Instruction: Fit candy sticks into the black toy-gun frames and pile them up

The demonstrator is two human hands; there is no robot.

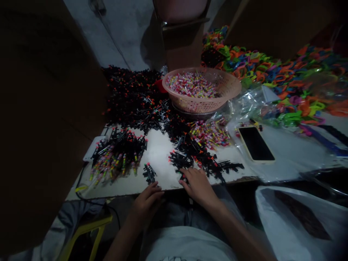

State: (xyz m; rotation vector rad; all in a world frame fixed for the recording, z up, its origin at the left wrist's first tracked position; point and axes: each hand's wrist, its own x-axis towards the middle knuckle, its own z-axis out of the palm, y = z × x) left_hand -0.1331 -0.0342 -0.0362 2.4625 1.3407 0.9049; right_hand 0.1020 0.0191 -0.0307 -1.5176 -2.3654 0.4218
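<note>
My left hand (148, 199) rests at the near edge of the white table (160, 156), fingers curled loosely, just below a small bunch of black plastic pieces (149, 173). My right hand (198, 185) lies palm down on the table edge, fingers stretched onto a heap of black pieces with orange tips (195, 156). Neither hand shows anything gripped. A finished-looking bundle of black pieces with coloured rolls (116, 154) lies to the left.
A pink basket (231, 88) full of small coloured rolls stands at the back centre, with loose rolls (210, 132) before it. A phone (255, 144) lies on clear plastic at the right. Bright plastic parts (272, 69) pile up far right. A white bag (299, 217) sits below.
</note>
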